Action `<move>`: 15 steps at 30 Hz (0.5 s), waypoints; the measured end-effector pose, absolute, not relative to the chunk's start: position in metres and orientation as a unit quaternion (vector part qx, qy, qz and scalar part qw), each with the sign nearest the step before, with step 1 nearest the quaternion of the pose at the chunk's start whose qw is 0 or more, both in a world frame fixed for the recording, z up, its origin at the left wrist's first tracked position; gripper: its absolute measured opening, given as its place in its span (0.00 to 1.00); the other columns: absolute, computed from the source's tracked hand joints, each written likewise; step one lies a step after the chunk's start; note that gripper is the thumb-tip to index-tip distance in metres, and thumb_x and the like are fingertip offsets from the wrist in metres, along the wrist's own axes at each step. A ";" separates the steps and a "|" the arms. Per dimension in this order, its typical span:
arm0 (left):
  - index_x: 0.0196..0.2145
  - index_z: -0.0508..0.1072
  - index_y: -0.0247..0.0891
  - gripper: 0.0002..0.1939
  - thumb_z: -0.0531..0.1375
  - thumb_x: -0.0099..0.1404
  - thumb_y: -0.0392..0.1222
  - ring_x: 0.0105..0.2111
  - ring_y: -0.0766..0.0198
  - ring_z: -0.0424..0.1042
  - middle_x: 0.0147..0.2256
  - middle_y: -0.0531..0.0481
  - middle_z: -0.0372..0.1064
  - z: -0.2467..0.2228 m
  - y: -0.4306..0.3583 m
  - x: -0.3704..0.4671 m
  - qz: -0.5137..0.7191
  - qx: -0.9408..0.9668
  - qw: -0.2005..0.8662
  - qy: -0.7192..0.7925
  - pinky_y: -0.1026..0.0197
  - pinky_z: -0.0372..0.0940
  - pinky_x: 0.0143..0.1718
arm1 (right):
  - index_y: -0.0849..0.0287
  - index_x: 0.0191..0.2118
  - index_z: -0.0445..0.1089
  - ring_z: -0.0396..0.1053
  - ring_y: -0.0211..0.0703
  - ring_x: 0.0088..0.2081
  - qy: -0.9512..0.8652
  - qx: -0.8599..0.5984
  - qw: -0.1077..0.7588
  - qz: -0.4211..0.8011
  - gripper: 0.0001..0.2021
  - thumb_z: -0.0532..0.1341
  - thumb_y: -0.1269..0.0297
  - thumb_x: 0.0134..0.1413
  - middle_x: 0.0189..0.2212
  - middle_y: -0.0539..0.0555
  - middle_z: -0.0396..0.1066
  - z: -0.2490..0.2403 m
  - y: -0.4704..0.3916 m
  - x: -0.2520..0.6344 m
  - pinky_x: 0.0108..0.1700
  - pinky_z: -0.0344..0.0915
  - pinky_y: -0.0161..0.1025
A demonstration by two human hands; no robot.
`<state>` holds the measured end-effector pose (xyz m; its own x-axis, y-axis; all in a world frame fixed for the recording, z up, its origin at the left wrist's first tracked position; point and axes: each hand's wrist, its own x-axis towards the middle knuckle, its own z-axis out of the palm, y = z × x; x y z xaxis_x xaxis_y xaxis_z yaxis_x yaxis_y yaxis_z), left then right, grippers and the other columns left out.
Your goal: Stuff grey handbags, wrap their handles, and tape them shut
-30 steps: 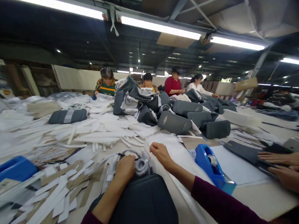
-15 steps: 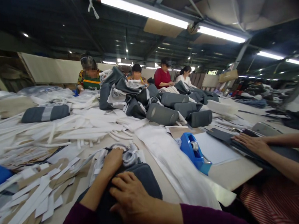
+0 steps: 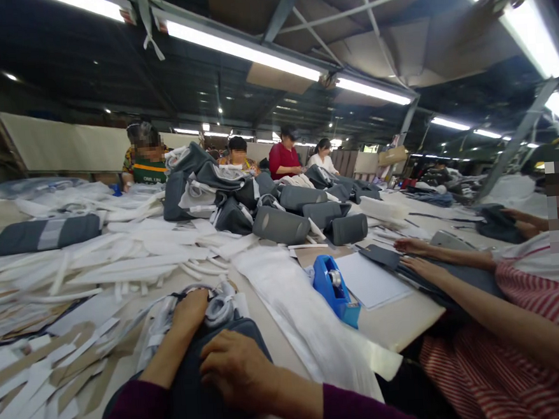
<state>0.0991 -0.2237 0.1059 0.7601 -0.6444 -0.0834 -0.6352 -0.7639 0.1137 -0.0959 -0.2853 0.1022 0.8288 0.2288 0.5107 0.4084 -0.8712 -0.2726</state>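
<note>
Right fingers [image 3: 216, 355] rest on the dark grey bag [image 3: 191, 397].

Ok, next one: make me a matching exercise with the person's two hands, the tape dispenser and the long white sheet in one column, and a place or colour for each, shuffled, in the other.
Column one
1. Left hand
2. Right hand
3. Tape dispenser
4. Long white sheet

Column two
A. Blue, with a roll in it
B. Over the broad dark panel of the dark grey bag
C. On the table, between the bag and the dispenser
D. Beside the grey coil at the bag's far end

Pairs: 1-D, 2-B, 3-A, 4-C
</note>
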 end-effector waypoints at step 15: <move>0.42 0.72 0.31 0.16 0.47 0.65 0.36 0.48 0.45 0.72 0.48 0.33 0.72 0.105 -0.219 0.105 -0.075 0.933 0.085 -0.341 0.49 0.65 0.46 | 0.64 0.20 0.66 0.62 0.33 0.18 0.430 -0.852 0.286 -0.084 0.12 0.66 0.74 0.51 0.15 0.44 0.63 0.120 -0.511 -0.105 0.26 0.63 0.33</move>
<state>0.1052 -0.2190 0.1046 0.7565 -0.6488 -0.0820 -0.6233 -0.7534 0.2096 -0.1050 -0.5113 0.1204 0.6166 -0.7807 -0.1018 -0.6841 -0.4673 -0.5601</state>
